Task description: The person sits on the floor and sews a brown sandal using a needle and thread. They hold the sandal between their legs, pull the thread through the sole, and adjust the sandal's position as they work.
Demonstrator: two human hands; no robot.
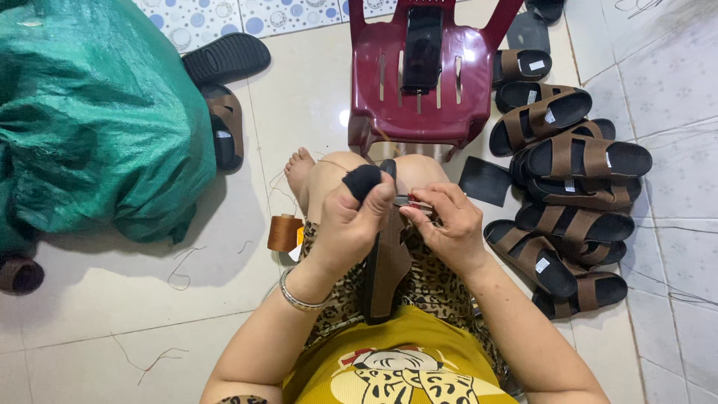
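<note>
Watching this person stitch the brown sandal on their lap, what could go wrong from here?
The right hand pinches a small metal tool close to the left hand, whose thumb wears a black cover; a slip might prick the uncovered fingers.

Loose thread trails from the brown spool past the bare foot, so it could snag or tangle.

The phone lies on the slatted red chair and might get knocked off if the chair is bumped.

Needle too small to tell — green sack (90, 112) cut off by the edge.
</note>
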